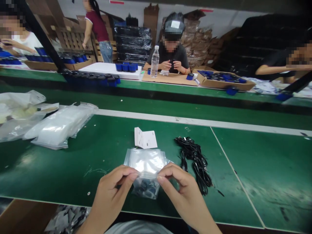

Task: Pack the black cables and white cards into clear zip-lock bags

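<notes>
Near the front edge of the green table [268,182], two bare hands hold up a clear bag [146,159]. The left hand [110,191] is on the left side of the bag, and the right hand [181,191] is on the right side. Both hands are closed in a soft pinch, with the thumb and fingers gripping the plastic. Neither hand has let go, and a small gap lies between the fingertips.

The step in hand looks like working on the top part of the bag. The bag is held up off the table, just past the hands. Dark bits [145,189] sit low in the bag, but they are too blurry to name. A bag held like this calls for a firm, even pinch, so the dark bits stay down inside.

The top edge of the bag runs left to right between the hands. The bottom points down and toward the person. The bag is about as wide as it is tall, so its long side is hard to tell.

Just past the bag lies a white card [145,138]. To the right is a heap of black cords [195,161]. Far to the left sits a pile of bags [60,125].
</notes>
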`<state>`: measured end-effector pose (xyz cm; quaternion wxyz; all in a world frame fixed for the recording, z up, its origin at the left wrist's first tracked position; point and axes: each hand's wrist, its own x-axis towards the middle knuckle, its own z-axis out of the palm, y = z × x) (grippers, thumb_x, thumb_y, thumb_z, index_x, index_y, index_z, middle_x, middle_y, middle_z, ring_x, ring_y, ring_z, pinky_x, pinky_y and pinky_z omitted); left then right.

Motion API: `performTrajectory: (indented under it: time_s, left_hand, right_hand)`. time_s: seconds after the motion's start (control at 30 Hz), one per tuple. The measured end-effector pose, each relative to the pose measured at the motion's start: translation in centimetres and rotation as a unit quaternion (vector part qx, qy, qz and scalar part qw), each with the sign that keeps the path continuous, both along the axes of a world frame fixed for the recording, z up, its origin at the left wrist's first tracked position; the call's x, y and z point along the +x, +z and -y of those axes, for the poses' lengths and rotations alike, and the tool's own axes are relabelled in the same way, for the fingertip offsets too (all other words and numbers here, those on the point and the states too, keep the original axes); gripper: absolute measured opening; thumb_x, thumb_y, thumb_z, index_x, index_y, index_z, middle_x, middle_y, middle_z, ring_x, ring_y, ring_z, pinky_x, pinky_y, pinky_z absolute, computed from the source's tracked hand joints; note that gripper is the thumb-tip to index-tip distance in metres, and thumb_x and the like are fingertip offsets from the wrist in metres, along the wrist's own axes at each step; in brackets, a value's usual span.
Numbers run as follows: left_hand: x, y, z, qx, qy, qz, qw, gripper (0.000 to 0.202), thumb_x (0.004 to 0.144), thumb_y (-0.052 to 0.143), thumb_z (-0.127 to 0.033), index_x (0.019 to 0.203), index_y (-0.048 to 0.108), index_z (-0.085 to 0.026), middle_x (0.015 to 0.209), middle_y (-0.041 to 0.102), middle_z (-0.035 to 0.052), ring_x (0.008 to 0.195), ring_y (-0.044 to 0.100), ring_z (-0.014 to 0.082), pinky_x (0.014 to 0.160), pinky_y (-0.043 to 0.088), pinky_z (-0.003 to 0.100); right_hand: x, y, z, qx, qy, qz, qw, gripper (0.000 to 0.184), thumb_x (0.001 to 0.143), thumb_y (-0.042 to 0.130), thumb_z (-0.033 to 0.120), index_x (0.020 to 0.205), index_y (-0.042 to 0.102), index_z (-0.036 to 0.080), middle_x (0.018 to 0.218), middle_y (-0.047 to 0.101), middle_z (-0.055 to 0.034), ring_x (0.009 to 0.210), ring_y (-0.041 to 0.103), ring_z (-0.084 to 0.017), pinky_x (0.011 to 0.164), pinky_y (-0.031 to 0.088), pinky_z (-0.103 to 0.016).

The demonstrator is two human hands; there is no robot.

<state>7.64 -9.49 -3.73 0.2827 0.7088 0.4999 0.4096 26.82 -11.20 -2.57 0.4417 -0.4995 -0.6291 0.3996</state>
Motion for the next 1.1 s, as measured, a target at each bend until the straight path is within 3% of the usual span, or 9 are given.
performTrajectory:
  time_s: [0.23, 0.43, 0.53, 0.7, 0.83, 1.0, 1.1]
  left_hand:
    - [0.3, -0.3, 0.3, -0.01, 0.018, 0.023, 1.0, 0.012, 0.083, 0.055, -0.024, 0.073, 0.06, -0.021, 0.068, 0.065, -0.0037, 0.059, 0.06, 0.0087, 0.055, 0.046, 0.014]
    - [1.2, -1.1, 0.1, -0.135, -0.044, 0.037, 0.989, 0.025, 0.086, 0.048, -0.035, 0.078, 0.064, -0.018, 0.062, 0.065, -0.0009, 0.058, 0.062, 0.0139, 0.053, 0.048, 0.019]
    - [2.2, -1.5, 0.7, -0.102, 0.027, 0.049, 0.993, 0.027, 0.087, 0.048, -0.035, 0.07, 0.062, -0.019, 0.057, 0.061, -0.0026, 0.051, 0.056, 0.0119, 0.048, 0.045, 0.018]
    - [4.1, -2.2, 2.2, 0.005, 0.089, 0.086, 0.992, 0.014, 0.089, 0.046, -0.031, 0.084, 0.057, -0.023, 0.07, 0.064, -0.0037, 0.062, 0.06, 0.0111, 0.06, 0.047, 0.018]
    - [5.2, -2.9, 3.1, 0.023, 0.149, 0.119, 0.981, 0.018, 0.09, 0.044, -0.037, 0.082, 0.054, -0.024, 0.065, 0.06, -0.0046, 0.057, 0.058, 0.0117, 0.058, 0.046, 0.02]
    - [5.1, -3.2, 3.4, 0.018, 0.154, 0.121, 0.98, 0.017, 0.089, 0.046, -0.037, 0.082, 0.053, -0.024, 0.064, 0.062, -0.0047, 0.056, 0.058, 0.0116, 0.056, 0.046, 0.02]
    - [4.3, -2.4, 2.8, 0.01, 0.089, 0.106, 0.99, 0.016, 0.089, 0.045, -0.032, 0.082, 0.056, -0.024, 0.066, 0.064, -0.004, 0.059, 0.059, 0.0115, 0.058, 0.047, 0.018]
  right_hand:
    - [-0.3, 0.0, -0.1, 0.008, -0.017, -0.009, 1.0, 0.015, 0.085, 0.055, 0.019, 0.071, 0.059, 0.018, 0.068, 0.056, 0.0004, 0.065, 0.053, -0.013, 0.061, 0.04, -0.023]
    - [-1.5, -1.0, 0.1, -0.004, -0.074, -0.091, 0.993, 0.01, 0.084, 0.056, 0.024, 0.076, 0.06, 0.019, 0.069, 0.056, 0.0006, 0.062, 0.052, -0.013, 0.057, 0.041, -0.023]
    - [-2.5, -1.8, 0.4, -0.003, -0.065, -0.096, 0.993, 0.009, 0.081, 0.059, 0.026, 0.087, 0.059, 0.019, 0.076, 0.057, -0.0005, 0.067, 0.054, -0.015, 0.062, 0.044, -0.025]
    - [-4.2, -3.3, 0.9, 0.013, -0.104, -0.08, 0.991, 0.012, 0.088, 0.048, 0.027, 0.082, 0.055, 0.019, 0.073, 0.055, -0.0002, 0.066, 0.052, -0.014, 0.06, 0.043, -0.024]
    - [-5.2, -4.2, 1.3, 0.068, -0.098, -0.07, 0.99, 0.013, 0.089, 0.046, 0.026, 0.079, 0.052, 0.02, 0.067, 0.052, 0.0017, 0.059, 0.051, -0.012, 0.056, 0.042, -0.022]
    - [-5.3, -4.2, 1.4, 0.13, -0.089, -0.032, 0.987, 0.023, 0.091, 0.036, 0.017, 0.073, 0.049, 0.021, 0.064, 0.049, 0.0018, 0.057, 0.049, -0.012, 0.055, 0.04, -0.022]
    - [-4.4, -3.3, 1.2, 0.077, -0.086, -0.06, 0.992, 0.021, 0.092, 0.037, 0.021, 0.075, 0.049, 0.021, 0.068, 0.048, 0.0013, 0.06, 0.048, -0.012, 0.056, 0.04, -0.022]
